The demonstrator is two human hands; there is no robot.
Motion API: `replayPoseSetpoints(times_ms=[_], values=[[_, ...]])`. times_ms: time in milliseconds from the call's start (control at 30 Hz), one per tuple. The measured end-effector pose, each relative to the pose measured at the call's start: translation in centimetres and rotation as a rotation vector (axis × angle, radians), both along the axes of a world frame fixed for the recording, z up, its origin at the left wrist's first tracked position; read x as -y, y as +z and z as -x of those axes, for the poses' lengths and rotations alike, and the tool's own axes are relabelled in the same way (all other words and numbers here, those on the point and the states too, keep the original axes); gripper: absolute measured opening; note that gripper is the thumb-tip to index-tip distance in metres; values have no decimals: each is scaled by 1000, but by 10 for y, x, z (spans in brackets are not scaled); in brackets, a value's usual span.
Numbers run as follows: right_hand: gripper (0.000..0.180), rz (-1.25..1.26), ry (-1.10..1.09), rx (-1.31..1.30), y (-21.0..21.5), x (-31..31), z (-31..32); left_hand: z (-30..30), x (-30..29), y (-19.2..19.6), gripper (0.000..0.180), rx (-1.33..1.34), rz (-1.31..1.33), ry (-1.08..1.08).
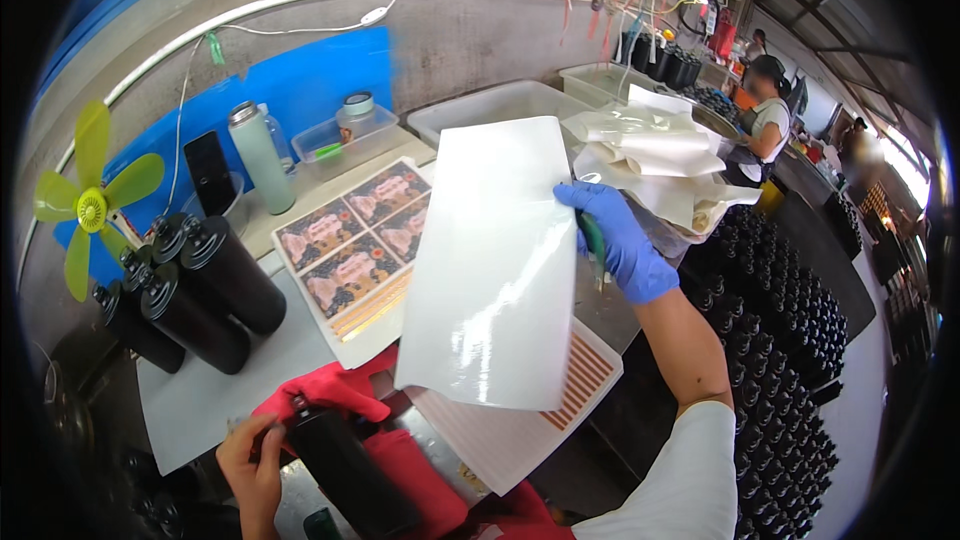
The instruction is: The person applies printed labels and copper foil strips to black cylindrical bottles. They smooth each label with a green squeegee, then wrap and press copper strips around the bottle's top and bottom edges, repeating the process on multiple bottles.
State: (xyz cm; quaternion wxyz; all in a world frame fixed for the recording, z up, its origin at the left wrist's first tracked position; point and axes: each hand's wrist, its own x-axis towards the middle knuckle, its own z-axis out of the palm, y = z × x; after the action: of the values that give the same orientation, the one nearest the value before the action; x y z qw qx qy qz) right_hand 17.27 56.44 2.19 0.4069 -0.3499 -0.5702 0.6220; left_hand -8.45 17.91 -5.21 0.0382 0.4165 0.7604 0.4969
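Note:
My right hand (pixel 622 238), in a blue glove, grips the right edge of a large glossy white sheet (pixel 490 270), raised over the bench. A slim green-handled tool (pixel 592 238) is also in that hand; its working end is unclear. My bare left hand (pixel 255 465) is at the lower left, fingers bent against the neck end of a tilted black bottle (pixel 350 470). Red cloth (pixel 335 388) lies around the bottle. Behind the white sheet are a stack of printed label sheets (pixel 350 230) and a sheet with brown stripes (pixel 500 445), both partly covered.
Several black bottles (pixel 215 270) and a yellow-green fan (pixel 92 208) stand at the left. A thermos (pixel 262 158), a phone (pixel 208 175) and a clear tub (pixel 325 155) line the back. Crumpled backing paper (pixel 660 145) is heaped right. Rows of black bottles (pixel 770 380) fill the right; a person (pixel 768 130) works beyond.

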Motion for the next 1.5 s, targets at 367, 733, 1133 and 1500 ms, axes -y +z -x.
replayPoseSetpoints(times_ms=[367, 733, 1133, 1500], values=[[13, -167, -479, -444, 20, -203, -147, -37, 70, -37, 16, 216, -53, 259], [70, -826, -31, 865, -106, -150, 181, -75, 23, -64, 92, 919, -348, -58], [36, -894, -80, 968, -134, -201, 233, -59, 26, -70, 94, 1120, -216, -165], [22, -1078, 115, 481, -30, -9, 232, -71, 32, -70, 86, 980, -295, -125]])
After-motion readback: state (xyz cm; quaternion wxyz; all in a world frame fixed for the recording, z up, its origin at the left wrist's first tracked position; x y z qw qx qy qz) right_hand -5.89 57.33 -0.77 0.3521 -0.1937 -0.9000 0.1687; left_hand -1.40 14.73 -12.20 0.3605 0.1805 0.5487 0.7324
